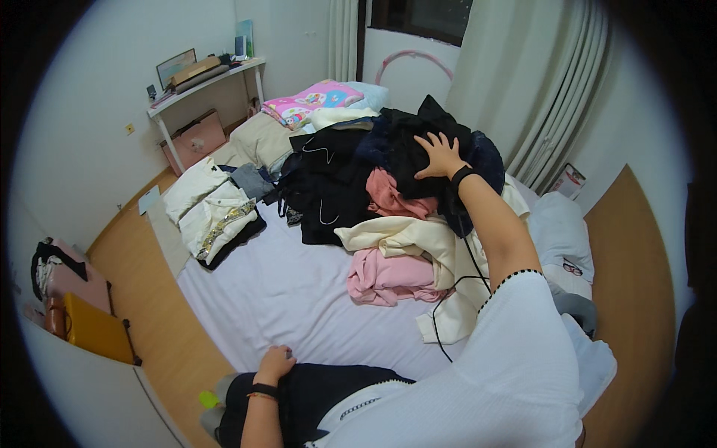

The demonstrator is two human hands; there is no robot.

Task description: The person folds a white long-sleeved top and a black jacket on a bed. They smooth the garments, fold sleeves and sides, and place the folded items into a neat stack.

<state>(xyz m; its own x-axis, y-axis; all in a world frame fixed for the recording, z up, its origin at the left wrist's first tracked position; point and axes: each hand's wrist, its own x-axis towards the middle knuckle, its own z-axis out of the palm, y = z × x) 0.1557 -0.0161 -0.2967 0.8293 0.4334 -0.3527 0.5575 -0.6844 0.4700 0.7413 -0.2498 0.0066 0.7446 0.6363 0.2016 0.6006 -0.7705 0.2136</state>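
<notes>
My right hand (442, 157) is spread, palm down, on black garments (417, 126) in the heap on the bed. A coral garment (392, 196) lies just below it. Cream clothing (414, 232) and a pink garment (392, 277) are bunched nearer to me. Black clothes with pale hangers (330, 185) fill the heap's left side. My left hand (275, 361) is curled by my dark shorts at the near bed edge; a small grey thing shows at its fingertips, and whether it is gripped is unclear. Folded white clothes (215, 215) lie on the bed's left side.
A black cable (476, 277) runs beside my right arm. Eyeglasses (572, 267) rest near a pillow (560, 229) at the right. A pink patterned folded cloth (313, 101) is at the far end, near a white shelf table (207, 84). Pink and yellow suitcases (98, 325) stand left.
</notes>
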